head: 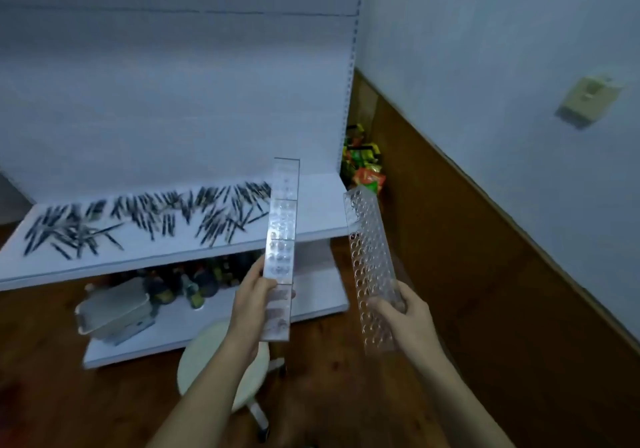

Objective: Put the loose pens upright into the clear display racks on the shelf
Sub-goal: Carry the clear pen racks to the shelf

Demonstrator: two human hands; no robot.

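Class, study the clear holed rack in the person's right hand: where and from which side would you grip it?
Probably across its narrow width, pinching the two long side walls of the holed rack, coming from below so the holed face stays free. The right hand holds its near end; nearer mid-length would balance such a long, slim piece better.

Two long racks of clear glossy plastic (281, 226) (369, 267) are pierced with round holes. The white shelf board (311, 212) looks smooth and matt; the reddish-brown floor (45, 361) looks like polished wood.
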